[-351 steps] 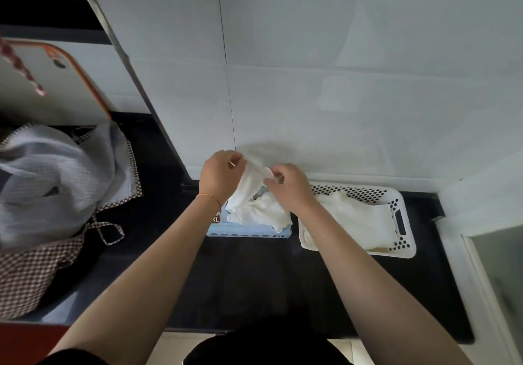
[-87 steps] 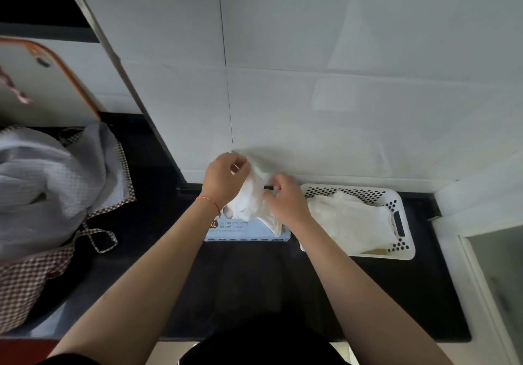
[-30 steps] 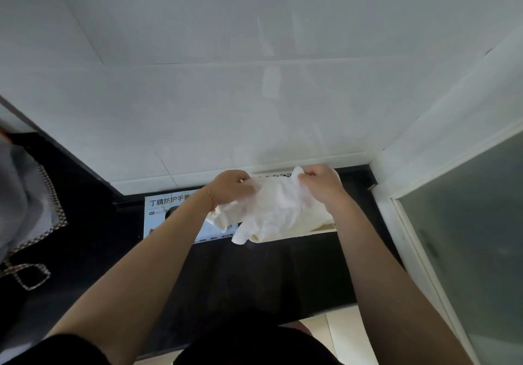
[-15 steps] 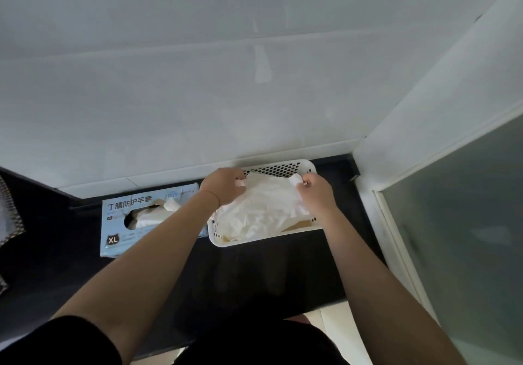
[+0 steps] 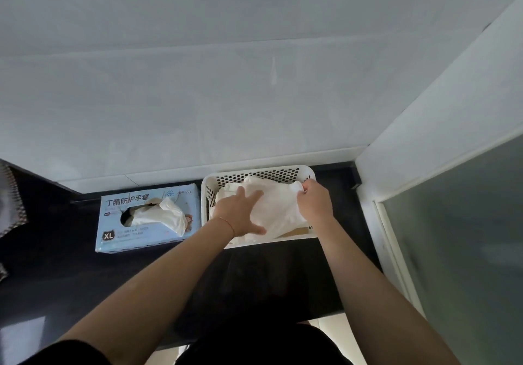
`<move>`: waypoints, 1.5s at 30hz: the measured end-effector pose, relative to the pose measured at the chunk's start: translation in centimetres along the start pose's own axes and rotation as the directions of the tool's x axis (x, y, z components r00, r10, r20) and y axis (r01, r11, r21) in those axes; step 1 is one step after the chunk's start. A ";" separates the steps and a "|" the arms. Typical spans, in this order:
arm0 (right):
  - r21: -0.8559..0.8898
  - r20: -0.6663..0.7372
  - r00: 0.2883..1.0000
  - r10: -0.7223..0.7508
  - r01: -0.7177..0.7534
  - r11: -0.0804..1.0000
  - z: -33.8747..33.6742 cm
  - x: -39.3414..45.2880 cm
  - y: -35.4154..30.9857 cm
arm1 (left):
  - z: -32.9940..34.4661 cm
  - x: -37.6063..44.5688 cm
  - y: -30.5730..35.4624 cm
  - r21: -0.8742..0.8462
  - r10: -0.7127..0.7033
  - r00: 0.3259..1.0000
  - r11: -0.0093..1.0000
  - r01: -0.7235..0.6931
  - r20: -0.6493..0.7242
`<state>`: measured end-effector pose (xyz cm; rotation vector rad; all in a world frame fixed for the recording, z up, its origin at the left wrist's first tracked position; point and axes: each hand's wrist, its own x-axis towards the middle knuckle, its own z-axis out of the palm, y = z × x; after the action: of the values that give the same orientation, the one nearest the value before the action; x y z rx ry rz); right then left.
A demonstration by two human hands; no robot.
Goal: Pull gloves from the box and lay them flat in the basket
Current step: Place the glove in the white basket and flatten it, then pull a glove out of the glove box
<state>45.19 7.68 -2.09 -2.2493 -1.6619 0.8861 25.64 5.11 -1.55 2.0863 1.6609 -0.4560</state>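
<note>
1. Head view looks down past pale wall tiles (image 5: 226, 96) that fill the upper half, with a frosted glass panel (image 5: 464, 237) in a white frame along the right edge.
2. Below the tiles runs a black countertop (image 5: 70, 274), which carries the two containers side by side against the wall.
3. Both bare forearms reach up from the bottom of the picture toward the right-hand container.
4. That container is a white perforated basket (image 5: 268, 173), standing close to the corner and just beside the box, the two nearly touching.
5. Left of it lies a light blue glove box (image 5: 133, 240) marked XL, flat on the counter, with one white glove (image 5: 169, 216) sticking out of its oval opening and draped toward the right.
6. Inside the basket lies a pile of white gloves (image 5: 280, 209), the topmost one spread across it.
7. The left hand (image 5: 240, 212) rests flat on the pile with straight, splayed fingers, pressing the top glove down and gripping nothing.
8. The right hand (image 5: 314, 197) is at the basket's far right corner, fingers curled and pinching the edge of the top glove.
9. A thin red string bracelet (image 5: 227, 223) circles the left wrist.
10. A strip of checked cloth (image 5: 11, 203) shows at the left edge.
</note>
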 end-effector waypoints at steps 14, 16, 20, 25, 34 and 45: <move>-0.166 -0.099 0.969 -0.227 0.209 0.964 2.0 -2.3 -6.8 | -1.1 -3.5 -6.1 -0.360 -0.254 0.914 0.924 0.132 -0.317; -0.127 -0.051 0.961 -0.272 0.264 0.956 3.5 -3.2 -8.8 | -1.2 -4.8 -8.7 -0.393 -0.359 0.884 0.891 0.229 -0.298; -0.100 0.059 0.939 -0.338 0.342 0.934 6.6 -5.4 -12.9 | -0.6 -7.0 -13.7 -0.421 -0.517 0.840 0.807 0.415 -0.162; -0.075 0.139 0.905 -0.403 0.415 0.907 9.7 -7.9 -16.4 | 0.9 -7.9 -17.7 -0.613 -0.463 0.884 0.717 0.330 -0.066; 0.021 0.235 0.927 -0.292 0.296 0.955 11.8 -9.6 -19.3 | 0.0 -8.9 -20.0 -0.775 -0.402 0.896 0.622 0.117 -0.188; 0.093 0.164 0.896 -0.412 0.402 0.911 11.5 -11.0 -24.2 | -3.9 -11.3 -23.1 -0.806 -0.421 0.823 0.587 -0.074 -0.382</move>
<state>17.23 3.75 4.52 -1.7222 -2.0533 1.0308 0.57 2.11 4.55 1.3736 1.8746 0.8219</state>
